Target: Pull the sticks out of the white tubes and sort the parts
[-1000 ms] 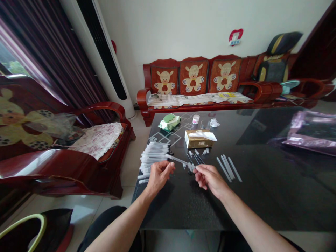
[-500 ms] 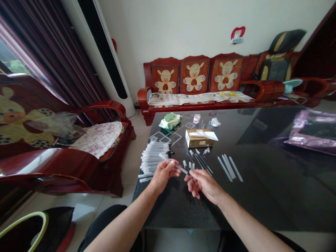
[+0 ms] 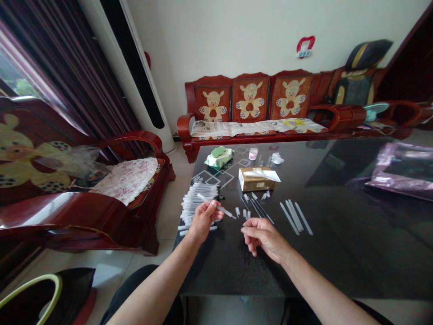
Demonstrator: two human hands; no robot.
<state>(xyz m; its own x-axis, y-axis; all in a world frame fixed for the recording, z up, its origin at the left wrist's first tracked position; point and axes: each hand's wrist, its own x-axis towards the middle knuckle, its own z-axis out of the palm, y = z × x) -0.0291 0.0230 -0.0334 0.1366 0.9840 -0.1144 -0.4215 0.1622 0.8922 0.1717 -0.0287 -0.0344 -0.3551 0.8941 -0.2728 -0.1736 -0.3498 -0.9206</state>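
Observation:
Between the thumb and fingers of my left hand (image 3: pixel 205 219) is a slim whitish pen (image 3: pixel 223 211), slanting down to the right with its narrow tip bare. A short gap separates that tip from my right hand (image 3: pixel 262 234), whose thumb and forefinger are pinched together; anything between them is too small to make out. Beside my left hand lies a stack of similar whitish pens (image 3: pixel 194 203) with dark ends. Small clear caps (image 3: pixel 237 212) and several thin dark refills (image 3: pixel 259 208) lie just beyond my right hand. Farther right are several empty-looking whitish barrels (image 3: pixel 294 215).
A brown box (image 3: pixel 257 183) with white paper on top stands behind the caps. Farther back are a green wipes pack (image 3: pixel 219 158), a small white tub (image 3: pixel 253 154) and crumpled tissue (image 3: pixel 277 158). A purple plastic package (image 3: pixel 402 171) lies on the dark table (image 3: pixel 345 253) at right.
My left hand has moved slightly left with the pen, drawing its tip away from my right fingers. My right hand stays in nearly the same place, still pinched.

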